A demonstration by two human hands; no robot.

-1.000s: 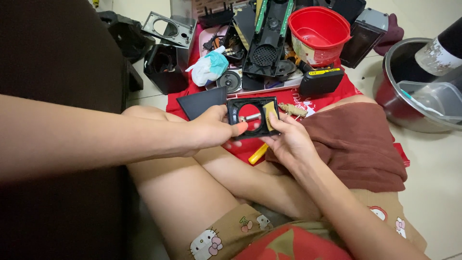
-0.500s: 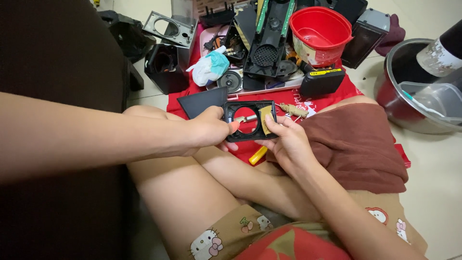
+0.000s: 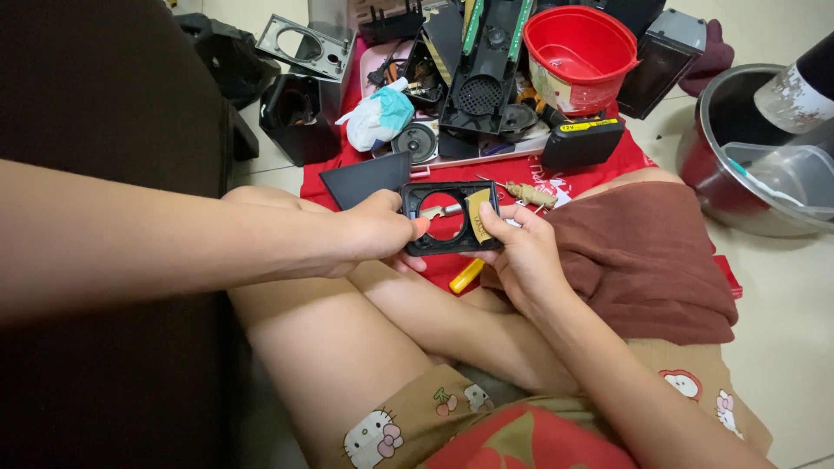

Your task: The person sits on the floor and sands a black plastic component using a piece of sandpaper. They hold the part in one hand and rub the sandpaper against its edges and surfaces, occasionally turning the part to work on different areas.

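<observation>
Hands [image 3: 373, 234] [image 3: 517, 247] unmoved, black frame [image 3: 450, 217] raised slightly

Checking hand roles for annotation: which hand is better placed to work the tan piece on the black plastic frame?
Right, probably. The right hand already has its thumb on the tan piece at that end of the black plastic frame with the round opening. The left hand only pinches the opposite end, steadying it.

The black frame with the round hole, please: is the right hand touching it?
Touching. The head view shows the right hand with its thumb pressed on the black frame at its right end, no gap visible.
</observation>
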